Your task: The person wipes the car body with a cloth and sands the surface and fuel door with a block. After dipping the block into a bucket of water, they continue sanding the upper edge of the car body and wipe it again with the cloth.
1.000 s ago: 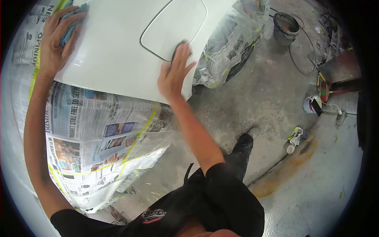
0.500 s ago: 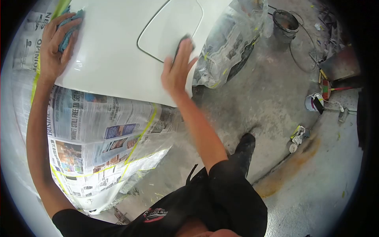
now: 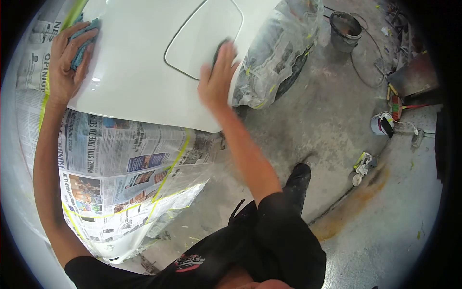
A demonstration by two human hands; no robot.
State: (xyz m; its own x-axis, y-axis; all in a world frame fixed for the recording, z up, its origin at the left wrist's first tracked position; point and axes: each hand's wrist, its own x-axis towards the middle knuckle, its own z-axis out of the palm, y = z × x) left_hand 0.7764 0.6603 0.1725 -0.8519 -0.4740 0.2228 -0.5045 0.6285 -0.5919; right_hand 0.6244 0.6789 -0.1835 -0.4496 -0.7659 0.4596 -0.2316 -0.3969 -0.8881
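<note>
One blue cloth [image 3: 79,54] sits clasped in the left hand [image 3: 68,60] on the white car panel [image 3: 130,77]; the right hand [image 3: 219,79] holds a dark pad [image 3: 219,52] over the fuel flap [image 3: 202,33], where snagging its seam [image 3: 165,54] might leave scratches.

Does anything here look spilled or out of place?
Yes: an orange-brown stain at lower right looks odd, standing out against the pale grey surface. I can't tell whether it's a spill or rust. The white panel shows no obvious damage.
</note>
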